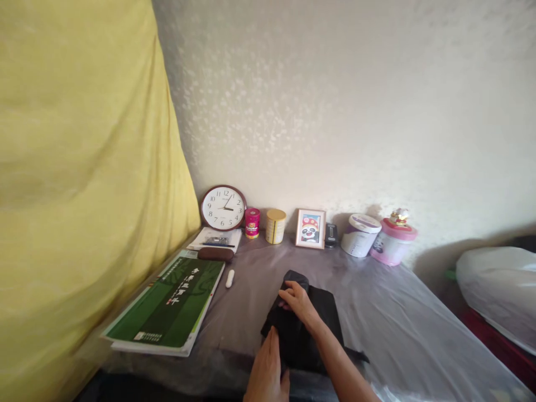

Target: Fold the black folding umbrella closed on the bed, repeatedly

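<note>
A piece of thin black cloth [324, 312], loosely folded, lies on the near middle of the table; its kind is not clear. A narrow strap-like end sticks out at its lower right. My right hand [298, 302] reaches over it with curled fingers, gripping a raised fold near the far end. At the lower left edge is my left hand [268, 365], fingers pressed together and thumb below, closed on the cloth's border. Part of the cloth is hidden under my right forearm.
The table is covered with a grey cloth [389, 312]. Green books [180, 301], a brown case [215, 254] and a white stick-like object [230, 278] lie left. A clock [224, 207], tins, a picture frame [310, 229] and tubs [361, 235] line the wall. A yellow curtain [84, 167] hangs left.
</note>
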Action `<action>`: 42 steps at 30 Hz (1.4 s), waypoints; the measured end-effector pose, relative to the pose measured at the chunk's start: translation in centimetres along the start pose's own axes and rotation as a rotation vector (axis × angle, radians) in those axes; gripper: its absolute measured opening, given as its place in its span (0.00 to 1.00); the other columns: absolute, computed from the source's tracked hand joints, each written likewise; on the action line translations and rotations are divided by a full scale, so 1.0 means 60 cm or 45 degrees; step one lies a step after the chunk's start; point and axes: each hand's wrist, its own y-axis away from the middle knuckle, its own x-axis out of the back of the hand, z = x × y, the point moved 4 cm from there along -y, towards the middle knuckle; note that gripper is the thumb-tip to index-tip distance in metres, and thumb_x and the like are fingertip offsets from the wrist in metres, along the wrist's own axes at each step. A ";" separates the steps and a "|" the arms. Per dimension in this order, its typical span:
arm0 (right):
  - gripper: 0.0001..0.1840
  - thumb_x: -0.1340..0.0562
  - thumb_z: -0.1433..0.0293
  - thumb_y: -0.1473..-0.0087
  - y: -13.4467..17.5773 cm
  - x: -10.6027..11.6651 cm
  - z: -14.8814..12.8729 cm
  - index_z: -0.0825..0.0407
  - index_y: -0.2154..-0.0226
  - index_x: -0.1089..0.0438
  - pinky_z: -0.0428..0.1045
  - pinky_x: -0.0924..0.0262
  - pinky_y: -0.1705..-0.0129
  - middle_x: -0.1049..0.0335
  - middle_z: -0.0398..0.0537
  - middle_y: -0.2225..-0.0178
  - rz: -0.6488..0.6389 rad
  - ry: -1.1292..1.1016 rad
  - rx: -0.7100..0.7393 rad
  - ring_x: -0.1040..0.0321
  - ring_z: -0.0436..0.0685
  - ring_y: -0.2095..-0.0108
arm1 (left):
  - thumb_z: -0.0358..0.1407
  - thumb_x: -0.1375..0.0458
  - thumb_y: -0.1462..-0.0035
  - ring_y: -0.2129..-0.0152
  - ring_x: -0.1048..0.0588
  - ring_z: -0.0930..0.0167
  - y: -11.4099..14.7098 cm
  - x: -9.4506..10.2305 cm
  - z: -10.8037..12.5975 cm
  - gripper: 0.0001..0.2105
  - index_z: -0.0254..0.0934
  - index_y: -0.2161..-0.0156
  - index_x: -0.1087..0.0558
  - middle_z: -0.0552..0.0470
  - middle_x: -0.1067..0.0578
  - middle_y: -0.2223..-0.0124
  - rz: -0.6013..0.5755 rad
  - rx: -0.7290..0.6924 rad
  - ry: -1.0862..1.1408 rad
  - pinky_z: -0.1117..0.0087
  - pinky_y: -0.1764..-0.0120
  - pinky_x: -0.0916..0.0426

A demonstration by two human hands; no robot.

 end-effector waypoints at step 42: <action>0.17 0.51 0.67 0.40 -0.061 0.048 -0.005 0.49 0.64 0.27 0.57 0.57 0.43 0.26 0.46 0.60 -0.170 1.072 0.900 0.38 0.56 0.50 | 0.18 0.58 0.59 0.39 0.51 0.68 -0.026 -0.021 0.000 0.37 0.28 0.39 0.55 0.43 0.53 0.35 0.009 0.105 -0.122 0.67 0.40 0.51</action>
